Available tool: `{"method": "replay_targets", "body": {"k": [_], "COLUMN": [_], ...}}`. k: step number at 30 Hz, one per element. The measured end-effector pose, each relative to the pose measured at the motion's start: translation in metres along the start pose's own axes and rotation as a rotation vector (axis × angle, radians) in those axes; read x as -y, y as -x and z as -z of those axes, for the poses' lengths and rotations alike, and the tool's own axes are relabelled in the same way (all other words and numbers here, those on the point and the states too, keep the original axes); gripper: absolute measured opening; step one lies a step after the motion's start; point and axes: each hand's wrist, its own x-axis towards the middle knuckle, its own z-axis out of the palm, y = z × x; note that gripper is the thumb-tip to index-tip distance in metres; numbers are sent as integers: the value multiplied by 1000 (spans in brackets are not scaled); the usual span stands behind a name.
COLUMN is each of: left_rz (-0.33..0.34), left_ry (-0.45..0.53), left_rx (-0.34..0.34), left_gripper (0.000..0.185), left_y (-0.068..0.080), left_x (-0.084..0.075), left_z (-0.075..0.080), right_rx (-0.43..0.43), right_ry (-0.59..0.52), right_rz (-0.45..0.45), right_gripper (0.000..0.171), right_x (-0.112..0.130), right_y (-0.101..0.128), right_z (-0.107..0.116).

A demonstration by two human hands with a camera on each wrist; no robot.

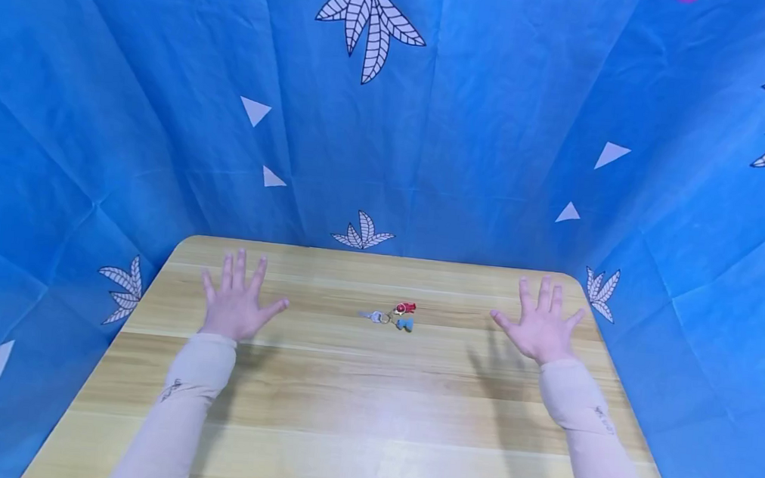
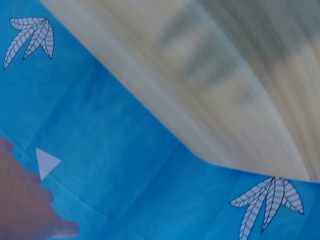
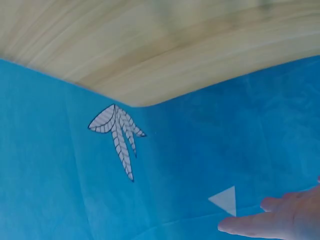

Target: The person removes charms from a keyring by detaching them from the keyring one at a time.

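Observation:
A small key ring (image 1: 392, 316) with a silver key, a red charm and a blue charm lies on the wooden table (image 1: 354, 411), near the middle of its far half. My left hand (image 1: 237, 301) hovers flat over the table to the left of it, fingers spread and holding nothing. My right hand (image 1: 542, 324) is spread the same way to the right of the keys, also holding nothing. Both hands are well apart from the key ring. In the wrist views only part of the left hand (image 2: 22, 200) and the right hand's fingers (image 3: 272, 220) show at the frame edges.
Blue cloth (image 1: 432, 137) printed with white leaves and triangles rises behind and on both sides of the table. The table's rounded far corners (image 2: 210, 155) (image 3: 130, 102) meet this cloth. Pale sleeves (image 1: 184, 404) cover both forearms.

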Motion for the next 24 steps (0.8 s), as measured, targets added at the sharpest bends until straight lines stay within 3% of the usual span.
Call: {"method": "replay_targets", "body": {"k": [9, 24], "left_rz": [-51, -108], "left_ry": [76, 179], "left_rx": [-78, -105], "left_gripper": [86, 73], "left_y": [9, 29], "left_x": [-13, -46], "left_z": [-23, -45], "right_rx": [-13, 25], "right_ry": [-43, -142], "right_rz": [55, 115], "right_gripper": [93, 86], "right_x": [14, 40], "right_y": [4, 15], "right_z": [-16, -44]}}
